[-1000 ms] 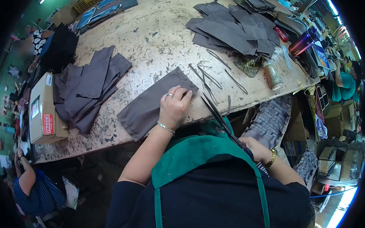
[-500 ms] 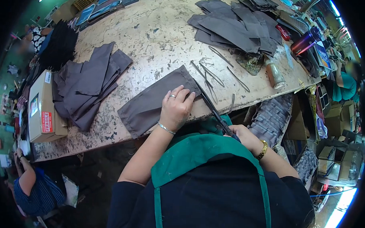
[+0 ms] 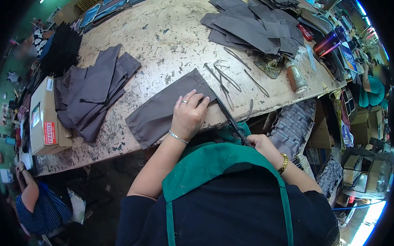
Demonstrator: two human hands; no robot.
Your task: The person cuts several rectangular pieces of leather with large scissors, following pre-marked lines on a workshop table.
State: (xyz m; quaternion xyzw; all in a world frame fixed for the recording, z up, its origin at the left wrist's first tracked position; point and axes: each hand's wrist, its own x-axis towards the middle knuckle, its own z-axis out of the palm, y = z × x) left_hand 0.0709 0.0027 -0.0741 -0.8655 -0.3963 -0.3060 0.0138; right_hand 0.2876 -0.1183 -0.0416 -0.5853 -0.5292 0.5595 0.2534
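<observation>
Flat on the worn table (image 3: 168,41) lies a dark grey fabric piece (image 3: 161,107). My left hand (image 3: 189,114) presses on its right part, fingers spread slightly. My right hand (image 3: 264,147) is wrapped round the handles of long dark scissors (image 3: 230,118), whose blades reach the fabric's right edge. The blades look nearly together. Several thin dark strips (image 3: 223,81) lie just right of the fabric. A pile of grey fabric pieces (image 3: 94,89) is at the left, and another pile (image 3: 254,27) is at the upper right.
A cardboard box (image 3: 49,117) stands at the table's left end. Toward the right edge are a jar (image 3: 296,79), a purple bottle (image 3: 330,41) and a ruler (image 3: 311,57). Bundled grey fabric (image 3: 292,124) hangs below the edge. Other people (image 3: 43,206) sit at far left and far right.
The scissor blades have drawn closer together at the fabric's right edge. My right hand's fingers have closed more round the handles. My left hand stays on the fabric.
</observation>
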